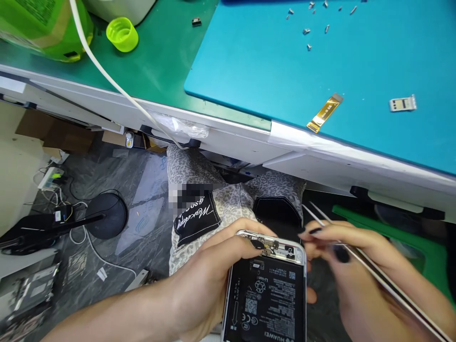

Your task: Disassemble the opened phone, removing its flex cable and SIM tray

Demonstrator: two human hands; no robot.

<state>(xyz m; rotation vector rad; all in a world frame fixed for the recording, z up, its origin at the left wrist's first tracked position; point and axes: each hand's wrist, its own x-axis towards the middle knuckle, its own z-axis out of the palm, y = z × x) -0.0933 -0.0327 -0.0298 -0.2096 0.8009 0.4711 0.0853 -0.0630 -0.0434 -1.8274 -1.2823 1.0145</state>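
My left hand [210,270] grips an opened phone [267,294] over my lap, below the bench edge; its back cover is off and the black battery and top circuit area show. A left fingertip rests on the phone's upper edge. My right hand [352,261] holds metal tweezers [374,270], whose tips point up and left just right of the phone's top corner. The right hand is blurred.
A teal mat [320,61] on the green bench [160,57] carries several small screws [308,31], a gold flex cable [324,113] and a small metal tray piece [402,103]. A green cap [122,34], a green bottle and a white cable lie at left. Cables and a lamp base [107,216] are on the floor.
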